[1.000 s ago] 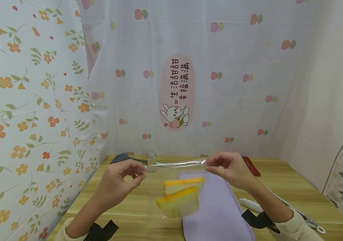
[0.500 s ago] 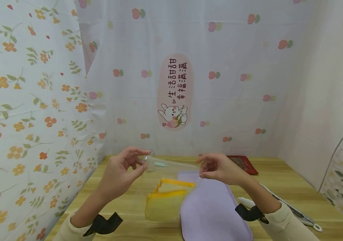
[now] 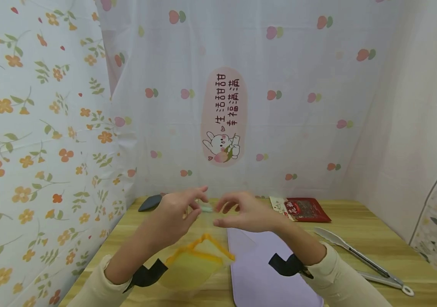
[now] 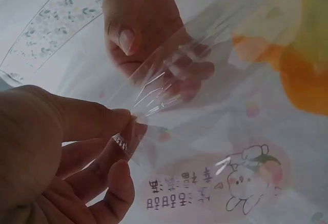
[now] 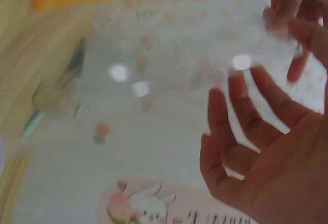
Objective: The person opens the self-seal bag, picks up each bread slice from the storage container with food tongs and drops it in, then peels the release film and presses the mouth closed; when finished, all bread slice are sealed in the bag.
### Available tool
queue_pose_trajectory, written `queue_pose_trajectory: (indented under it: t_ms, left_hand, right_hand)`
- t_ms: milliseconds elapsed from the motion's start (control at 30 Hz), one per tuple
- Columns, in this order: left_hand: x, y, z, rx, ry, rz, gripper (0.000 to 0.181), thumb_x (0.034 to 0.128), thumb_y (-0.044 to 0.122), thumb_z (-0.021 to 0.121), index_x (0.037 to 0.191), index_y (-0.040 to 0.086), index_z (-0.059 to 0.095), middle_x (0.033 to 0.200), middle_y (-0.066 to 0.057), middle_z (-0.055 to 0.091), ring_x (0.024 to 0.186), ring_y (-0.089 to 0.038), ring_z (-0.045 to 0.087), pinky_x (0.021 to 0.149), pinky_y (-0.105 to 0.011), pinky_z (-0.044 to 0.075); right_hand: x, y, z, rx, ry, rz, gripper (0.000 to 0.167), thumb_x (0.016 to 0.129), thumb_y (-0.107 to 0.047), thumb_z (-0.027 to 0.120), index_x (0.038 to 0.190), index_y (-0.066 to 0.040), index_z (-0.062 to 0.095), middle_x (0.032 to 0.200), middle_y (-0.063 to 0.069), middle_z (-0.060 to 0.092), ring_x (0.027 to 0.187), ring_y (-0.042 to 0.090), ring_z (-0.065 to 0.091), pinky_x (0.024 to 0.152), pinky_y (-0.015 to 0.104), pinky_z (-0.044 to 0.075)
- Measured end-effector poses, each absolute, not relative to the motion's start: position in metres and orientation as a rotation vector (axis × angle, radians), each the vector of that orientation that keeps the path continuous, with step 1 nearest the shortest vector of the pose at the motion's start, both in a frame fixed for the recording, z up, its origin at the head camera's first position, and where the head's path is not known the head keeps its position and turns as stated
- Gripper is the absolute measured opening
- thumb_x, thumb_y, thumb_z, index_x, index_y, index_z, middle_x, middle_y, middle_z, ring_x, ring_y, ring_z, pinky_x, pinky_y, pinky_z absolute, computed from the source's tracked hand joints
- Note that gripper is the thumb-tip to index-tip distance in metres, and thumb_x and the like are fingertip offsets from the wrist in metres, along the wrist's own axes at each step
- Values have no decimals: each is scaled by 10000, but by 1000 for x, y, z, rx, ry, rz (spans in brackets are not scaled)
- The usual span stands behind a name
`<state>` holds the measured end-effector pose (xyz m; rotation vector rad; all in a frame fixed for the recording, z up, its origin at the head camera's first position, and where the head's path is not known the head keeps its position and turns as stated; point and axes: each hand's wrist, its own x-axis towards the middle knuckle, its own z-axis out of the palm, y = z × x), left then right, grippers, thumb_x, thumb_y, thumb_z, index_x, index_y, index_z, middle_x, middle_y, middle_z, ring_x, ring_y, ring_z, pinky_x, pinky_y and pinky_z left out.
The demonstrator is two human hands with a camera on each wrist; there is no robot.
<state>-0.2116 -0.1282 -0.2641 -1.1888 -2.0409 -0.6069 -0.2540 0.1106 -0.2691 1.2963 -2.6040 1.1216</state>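
Note:
A clear plastic bag [image 4: 154, 96] hangs below my hands, holding pale yellow slices [image 3: 191, 270] with orange edges; the film blurs what they are. My left hand [image 3: 172, 215] pinches a gathered edge of the bag between thumb and forefinger, as the left wrist view shows. Close to it, my right hand [image 3: 254, 215] has loosely bent fingers spread apart. In the right wrist view the right fingers [image 5: 246, 111] lie beside the blurred film and grip nothing that I can see. The slices hang over the wooden table, left of a lilac tray [image 3: 272, 264].
Metal tongs [image 3: 368, 258] lie to the right of the tray. At the back right is a red packet [image 3: 306, 209]. A dark spatula head [image 3: 150, 203] and a mint handle [image 3: 206, 209] show at the back. Patterned curtains [image 3: 299, 128] enclose the table.
Both hands held the bag's edge stretched wide a second ago; they have come together. The right fingers have opened, and the bag with the slices has swung left and down.

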Motion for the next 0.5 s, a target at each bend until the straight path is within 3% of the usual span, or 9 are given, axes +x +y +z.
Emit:
queue_pose_trajectory:
  t_ms: [167, 267, 367, 500]
  left_hand:
    - [-211, -130, -265, -1246, -2048, -534, 353, 829, -132, 711, 1130, 16, 599, 1195, -165, 680, 769, -145, 689, 616, -170, 497]
    - [-211, -130, -267, -1245, -2049, -532, 344, 819, -127, 727, 1085, 42, 589, 1252, -193, 654, 767, -144, 691, 607, -166, 491]
    - [-211, -131, -270, -1203, -2068, -569, 396, 817, -93, 749, 1168, 12, 597, 1181, -146, 684, 784, -141, 696, 597, -171, 484]
    - [-213, -130, -279, -1065, -2136, -721, 460, 812, 26, 806, 1205, 8, 567, 1015, -64, 722, 781, -130, 693, 592, -202, 495]
  right_hand:
    - [-251, 87, -271, 1379, -2555, 1182, 83, 905, -190, 721, 905, -111, 745, 874, -63, 704, 836, 126, 627, 706, 313, 545]
    - [-253, 83, -274, 1416, -2527, 1236, 77, 905, -94, 703, 857, -56, 751, 794, 4, 708, 741, 106, 613, 652, 289, 543]
    - [-253, 82, -276, 1442, -2510, 1276, 86, 908, -53, 689, 854, -26, 751, 764, 55, 702, 685, 89, 581, 628, 266, 524]
    - [-254, 82, -279, 1447, -2499, 1295, 98, 917, -59, 684, 843, -39, 745, 700, -24, 637, 638, 73, 513, 585, 233, 461]
